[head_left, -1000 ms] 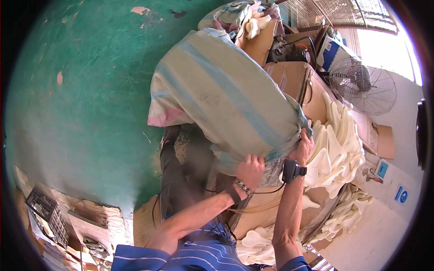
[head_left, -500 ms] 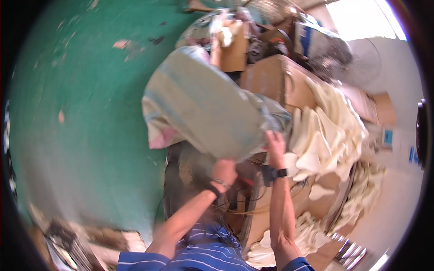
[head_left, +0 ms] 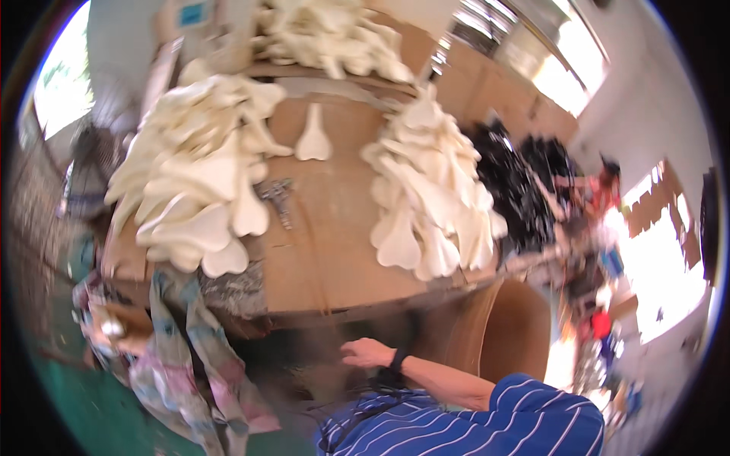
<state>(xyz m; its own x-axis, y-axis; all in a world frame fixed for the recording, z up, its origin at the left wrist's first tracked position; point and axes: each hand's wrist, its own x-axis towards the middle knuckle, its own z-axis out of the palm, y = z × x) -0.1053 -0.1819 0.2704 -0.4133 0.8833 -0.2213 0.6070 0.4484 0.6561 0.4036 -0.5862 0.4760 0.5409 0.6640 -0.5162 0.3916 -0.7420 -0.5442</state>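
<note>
My right hand [head_left: 369, 353] reaches leftward just in front of the near edge of a brown cardboard-covered table [head_left: 334, 251]. Its fingers are slightly bent and apart, with nothing visible in them; a black band circles the wrist. My left hand is out of view. Two piles of cream, foam-like pieces with flared ends, a left pile [head_left: 190, 167] and a right pile [head_left: 430, 197], lie on the table. Between them rest a single cream piece [head_left: 313, 140] and a small metallic object [head_left: 278, 201], too blurred to name. A limp grey-blue and pink sack [head_left: 220, 365] hangs at the table's near left corner.
Another cream pile [head_left: 327, 38] lies beyond the table. A curved brown cardboard form [head_left: 517, 327] stands at the near right. Black shiny material [head_left: 506, 182] is heaped to the right, near another person [head_left: 604, 186] in red. A fan [head_left: 106, 121] stands at the left.
The view has swung right to face the table. Both hands were on the large grey sack; now it hangs at the left, away from my right hand, and my left hand has left the view.
</note>
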